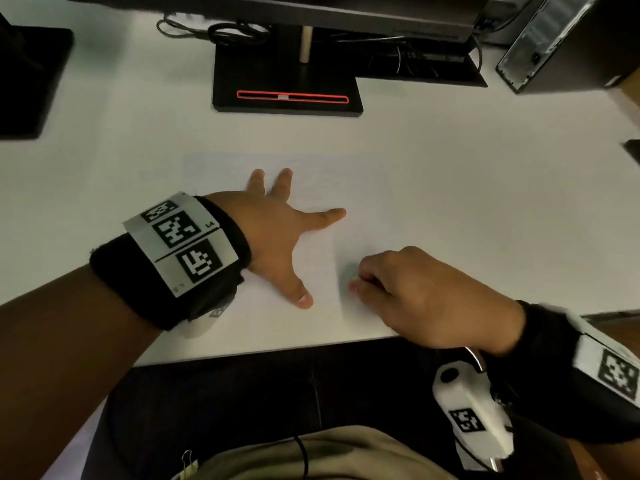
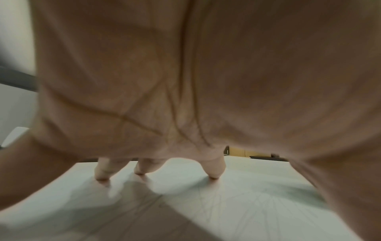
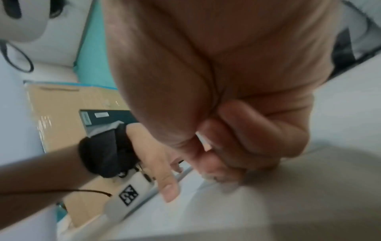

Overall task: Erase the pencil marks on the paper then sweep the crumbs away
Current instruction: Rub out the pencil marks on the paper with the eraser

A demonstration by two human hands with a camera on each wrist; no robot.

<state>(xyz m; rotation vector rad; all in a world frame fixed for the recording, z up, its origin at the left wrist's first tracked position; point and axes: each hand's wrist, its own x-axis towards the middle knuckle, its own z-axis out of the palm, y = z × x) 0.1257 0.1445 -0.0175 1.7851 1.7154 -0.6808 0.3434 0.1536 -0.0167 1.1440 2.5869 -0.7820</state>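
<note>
The white table (image 1: 450, 161) is the biggest thing here. On it, close to the near edge, lies the paper (image 1: 346, 188). It is white too, so its edges are hard to see. It looks like its long side runs left to right, but I cannot be sure.

Both hands are on the paper. The left hand (image 1: 277, 233) lies on the left part of the sheet. It is spread wide and flat, and its fingertips (image 2: 214, 175) press down on the sheet. It holds nothing. I think it is there to keep the paper from sliding.

The right hand (image 1: 405, 289) is on the near right part of the paper, just beside the left thumb. Its fingers (image 3: 247, 135) are curled in tight, with the tips down on the sheet. A small pale thing peeks out by the fingertips. It may be an eraser (image 1: 354, 279), but it is too small and blurry to tell.

The pencil marks (image 2: 226, 212) show as thin grey lines under the left hand in the left wrist view. So the marks lie to the left of the right hand and farther from the person. I think the rubbing has to go that way. The left hand is nearer to them, yet it is busy holding the paper down.

I cannot see any crumbs.
</note>
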